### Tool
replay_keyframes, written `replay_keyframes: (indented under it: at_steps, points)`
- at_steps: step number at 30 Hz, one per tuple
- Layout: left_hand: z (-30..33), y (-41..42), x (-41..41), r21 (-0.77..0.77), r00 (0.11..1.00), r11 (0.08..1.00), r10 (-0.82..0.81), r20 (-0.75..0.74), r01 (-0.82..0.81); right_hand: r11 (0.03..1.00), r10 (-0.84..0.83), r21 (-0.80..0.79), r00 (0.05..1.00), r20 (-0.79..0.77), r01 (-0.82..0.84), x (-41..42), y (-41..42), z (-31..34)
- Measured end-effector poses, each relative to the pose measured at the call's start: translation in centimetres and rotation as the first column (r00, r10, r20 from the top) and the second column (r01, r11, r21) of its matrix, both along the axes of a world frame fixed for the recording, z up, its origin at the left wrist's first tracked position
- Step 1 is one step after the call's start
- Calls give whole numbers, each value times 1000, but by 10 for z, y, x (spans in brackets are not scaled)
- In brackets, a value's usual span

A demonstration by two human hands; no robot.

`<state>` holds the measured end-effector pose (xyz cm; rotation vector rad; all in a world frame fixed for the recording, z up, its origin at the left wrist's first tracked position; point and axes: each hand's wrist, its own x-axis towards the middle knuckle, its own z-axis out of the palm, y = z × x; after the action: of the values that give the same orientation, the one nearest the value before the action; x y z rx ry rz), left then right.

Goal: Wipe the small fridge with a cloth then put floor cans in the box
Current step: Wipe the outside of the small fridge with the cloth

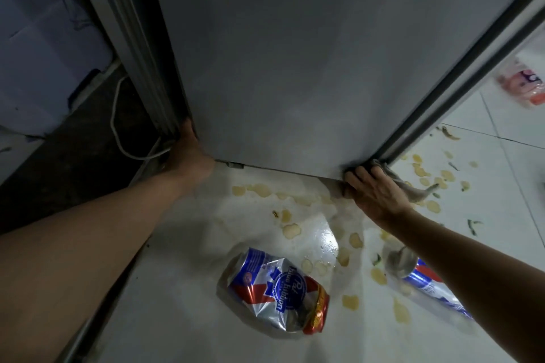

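The small grey fridge (295, 53) fills the upper middle of the head view, seen from above. My left hand (191, 153) grips its bottom left corner, fingers wrapped round the edge. My right hand (374, 191) presses a grey cloth (418, 188) against the fridge's bottom right corner, fingers curled over the cloth. A crushed blue, red and silver can (274, 289) lies on the white floor in front of the fridge. A second can (427, 283) lies to the right, partly hidden under my right forearm.
Yellowish spill spots (351, 240) and small green scraps dot the white tiles (177, 318). A white cable (118, 127) loops on the dark floor left of the fridge. A pink wrapper (522, 85) lies at the far right. A pale box-like shape (44, 53) stands at upper left.
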<state>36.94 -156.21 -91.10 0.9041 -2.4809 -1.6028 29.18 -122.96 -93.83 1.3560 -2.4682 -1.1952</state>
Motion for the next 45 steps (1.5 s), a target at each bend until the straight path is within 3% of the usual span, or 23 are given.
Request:
replay_keyframes:
  at_steps: [6,8,10,12,14,15,17,19,20,22,24,26,29,32,34,36,40,42,45]
  points:
    - [11,13,6,29,1000,1000,0,17,0,994,-94,-44,995,40,95,4,13,12]
    - [15,24,8,-59,999,997,-41,31,43,977,-152,-149,988,36,156,13,15,19]
    - [18,37,11,-195,993,978,-62,96,80,886,-272,-368,959,82,283,23,19,28]
    - [21,51,10,-196,987,975,-74,140,100,740,-397,-526,903,164,420,31,25,35]
    - [26,67,7,-163,978,971,-155,142,178,560,-496,-617,821,284,552,39,31,40]
    - [32,76,7,-208,964,947,-216,153,245,419,-524,-676,769,365,606,42,33,42]
    - [44,93,7,-360,926,853,-352,137,378,-33,-487,-726,623,612,687,47,37,46]
    - [59,110,7,-509,865,726,-495,78,462,-497,-311,-542,444,841,678,45,38,49]
    - [65,117,6,-577,827,657,-560,57,485,-643,-242,-440,379,893,627,42,38,48]
    - [74,130,1,-675,752,528,-657,59,515,-810,-151,-290,297,943,509,35,34,44]
    - [81,138,-2,-742,687,421,-723,74,522,-900,-32,-140,259,965,412,28,29,36]
    - [84,143,-6,-793,638,341,-767,77,506,-929,76,-18,238,968,370,23,25,25]
    - [85,148,-13,-832,576,229,-808,127,505,-910,133,33,215,968,413,14,17,17]
    - [83,153,-22,-857,538,126,-820,193,499,-791,412,187,281,867,583,5,6,19]
    - [80,156,-27,-875,504,38,-829,241,482,-694,507,174,303,807,698,3,6,15]
    - [79,160,-31,-889,477,-45,-831,286,456,-630,445,3,357,821,777,6,12,6]
    - [86,163,-39,-907,466,-137,-822,328,397,-461,63,-440,523,850,771,5,11,-3]
    - [89,162,-42,-911,476,-171,-807,348,376,-438,-85,-532,555,827,725,0,5,-4]
    - [91,160,-44,-906,484,-244,-781,395,344,-421,-225,-547,502,835,723,-7,-3,-6]
